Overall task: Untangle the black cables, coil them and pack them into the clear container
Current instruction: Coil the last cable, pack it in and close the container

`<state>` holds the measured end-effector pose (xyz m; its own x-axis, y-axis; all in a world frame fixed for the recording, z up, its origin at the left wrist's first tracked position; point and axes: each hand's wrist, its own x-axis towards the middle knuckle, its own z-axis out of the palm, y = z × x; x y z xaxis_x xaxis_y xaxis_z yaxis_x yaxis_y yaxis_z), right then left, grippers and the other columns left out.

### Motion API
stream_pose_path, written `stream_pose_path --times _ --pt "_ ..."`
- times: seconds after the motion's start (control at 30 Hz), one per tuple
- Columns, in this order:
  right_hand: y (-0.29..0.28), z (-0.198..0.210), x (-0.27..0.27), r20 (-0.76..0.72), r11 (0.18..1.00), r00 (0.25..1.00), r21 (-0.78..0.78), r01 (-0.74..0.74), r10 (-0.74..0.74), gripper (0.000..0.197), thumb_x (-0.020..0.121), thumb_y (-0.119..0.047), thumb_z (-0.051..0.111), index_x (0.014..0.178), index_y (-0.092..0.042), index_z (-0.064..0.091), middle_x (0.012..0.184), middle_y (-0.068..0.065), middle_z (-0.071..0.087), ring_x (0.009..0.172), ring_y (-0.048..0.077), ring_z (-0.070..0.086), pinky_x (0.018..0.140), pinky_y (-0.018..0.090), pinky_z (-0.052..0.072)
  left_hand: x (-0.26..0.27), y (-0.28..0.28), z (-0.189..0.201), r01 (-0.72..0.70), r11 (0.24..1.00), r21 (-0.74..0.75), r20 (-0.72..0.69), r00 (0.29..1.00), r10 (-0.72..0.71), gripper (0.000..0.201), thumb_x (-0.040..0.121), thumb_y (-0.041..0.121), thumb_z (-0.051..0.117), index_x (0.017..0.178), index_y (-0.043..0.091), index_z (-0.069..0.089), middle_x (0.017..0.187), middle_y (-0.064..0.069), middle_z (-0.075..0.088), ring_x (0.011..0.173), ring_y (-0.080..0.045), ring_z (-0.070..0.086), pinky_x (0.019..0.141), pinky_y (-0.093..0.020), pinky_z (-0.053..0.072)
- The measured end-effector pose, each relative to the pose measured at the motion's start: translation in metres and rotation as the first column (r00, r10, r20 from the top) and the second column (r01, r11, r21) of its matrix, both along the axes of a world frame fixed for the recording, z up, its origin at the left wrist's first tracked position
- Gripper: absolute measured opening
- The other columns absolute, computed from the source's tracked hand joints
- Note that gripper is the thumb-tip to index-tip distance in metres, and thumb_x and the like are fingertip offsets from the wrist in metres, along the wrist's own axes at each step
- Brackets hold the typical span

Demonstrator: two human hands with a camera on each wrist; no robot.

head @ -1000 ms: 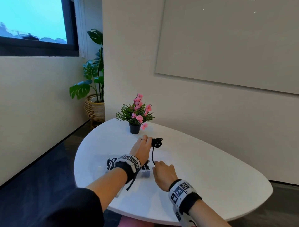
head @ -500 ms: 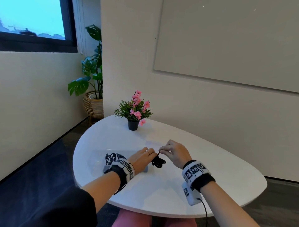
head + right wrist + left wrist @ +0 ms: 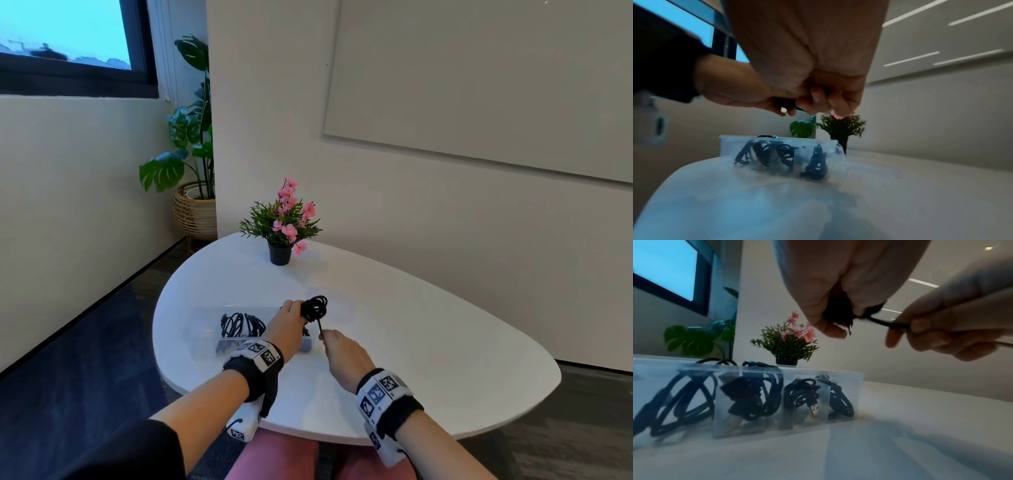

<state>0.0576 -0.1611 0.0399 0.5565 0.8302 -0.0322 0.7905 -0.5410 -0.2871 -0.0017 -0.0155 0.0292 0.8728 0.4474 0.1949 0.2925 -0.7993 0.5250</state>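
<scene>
Since the earlier frame the right hand (image 3: 342,356) has dropped nearer, pinching the cable's tail; the left hand (image 3: 287,329) grips the coil (image 3: 315,307) above the box (image 3: 838,378), right end.

Clear plastic container (image 3: 842,378) on smooth white table (image 3: 428,342); woven basket (image 3: 193,216).

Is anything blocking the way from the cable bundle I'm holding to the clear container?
Nothing visible does. The coiled cable sits in the left hand right beside the clear container, whose top is open.
</scene>
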Motion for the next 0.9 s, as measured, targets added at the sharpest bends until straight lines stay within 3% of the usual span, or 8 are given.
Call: stream_pose_path --times 0.1,0.17,0.27,0.4,0.57,0.7,0.83,0.9 --pt "0.001 0.008 -0.009 0.125 0.992 0.987 -0.088 -0.087 0.098 0.031 0.088 0.009 0.034 0.112 -0.004 0.047 0.114 0.017 0.049 0.090 0.027 0.047 0.059 0.027 0.029 -0.004 0.006 -0.009 0.020 0.996 0.091 -0.135 0.991 -0.008 0.031 0.093 0.005 0.042 0.124 0.005 0.044 0.125 -0.010 0.046 0.110 -0.026 0.052 0.091 -0.030 0.044" --pt "0.003 0.015 -0.012 0.202 0.976 0.962 -0.156 -0.152 0.182 0.033 0.089 0.010 0.031 0.115 -0.001 0.047 0.116 0.020 0.047 0.096 0.030 0.046 0.056 0.027 0.025 -0.006 0.006 -0.013 0.045 0.994 0.100 -0.172 0.985 -0.028 0.034 0.092 0.003 0.044 0.125 0.005 0.043 0.125 -0.010 0.045 0.110 -0.027 0.053 0.092 -0.032 0.046" --pt "0.009 0.023 -0.011 0.262 0.942 0.918 -0.236 -0.239 0.299 0.030 0.094 0.001 0.033 0.119 0.002 0.049 0.120 0.022 0.049 0.101 0.035 0.051 0.064 0.028 0.035 -0.008 0.002 -0.013 0.070 0.992 0.104 -0.189 0.981 -0.049 0.042 0.091 0.001 0.045 0.132 0.006 0.038 0.132 -0.013 0.043 0.116 -0.026 0.050 0.099 -0.031 0.041" --pt "0.023 0.038 -0.007 0.170 0.904 0.888 -0.091 -0.418 0.427 0.024 0.084 0.010 0.051 0.101 0.001 0.065 0.109 0.018 0.062 0.103 0.031 0.059 0.085 0.036 0.049 -0.009 -0.006 -0.009 0.147 0.985 0.085 -0.191 0.973 -0.129 0.039 0.095 -0.004 0.037 0.133 -0.004 0.042 0.140 -0.020 0.040 0.128 -0.031 0.039 0.103 -0.030 0.030" --pt "0.027 0.059 0.015 0.125 0.886 0.892 0.115 -0.449 0.435 0.018 0.091 -0.013 0.055 0.096 -0.003 0.068 0.094 0.012 0.067 0.089 0.023 0.060 0.081 0.024 0.043 -0.020 0.002 -0.008 0.278 0.959 -0.048 0.004 0.960 -0.279 0.038 0.095 0.002 0.041 0.134 0.001 0.043 0.128 -0.019 0.048 0.114 -0.031 0.051 0.100 -0.035 0.037" --pt "0.032 0.052 0.016 0.098 0.822 0.886 0.340 -0.458 0.453 0.015 0.087 -0.017 0.062 0.088 -0.005 0.071 0.088 0.008 0.063 0.073 0.013 0.056 0.071 0.012 0.036 -0.028 0.008 -0.002 0.244 0.968 -0.062 0.089 0.967 -0.238 0.032 0.094 0.002 0.042 0.125 -0.001 0.049 0.120 -0.017 0.052 0.105 -0.030 0.054 0.095 -0.039 0.040" --pt "0.041 0.037 0.014 0.074 0.799 0.914 0.461 -0.385 0.398 0.015 0.083 -0.025 0.069 0.089 -0.011 0.069 0.110 0.004 0.044 0.068 -0.001 0.044 0.076 0.003 0.035 -0.042 0.011 -0.005 0.305 0.950 -0.068 0.142 0.945 -0.294 0.031 0.093 0.002 0.045 0.124 0.002 0.051 0.126 -0.004 0.048 0.108 -0.013 0.049 0.095 -0.011 0.031" --pt "0.045 0.033 0.010 0.072 0.771 0.915 0.515 -0.374 0.396 0.018 0.083 -0.028 0.068 0.090 -0.012 0.068 0.107 0.001 0.042 0.073 -0.001 0.045 0.079 0.005 0.036 -0.048 0.013 -0.006 0.286 0.953 -0.097 0.147 0.952 -0.270 0.031 0.093 0.002 0.046 0.123 0.002 0.052 0.129 -0.010 0.050 0.112 -0.019 0.052 0.097 -0.014 0.035"
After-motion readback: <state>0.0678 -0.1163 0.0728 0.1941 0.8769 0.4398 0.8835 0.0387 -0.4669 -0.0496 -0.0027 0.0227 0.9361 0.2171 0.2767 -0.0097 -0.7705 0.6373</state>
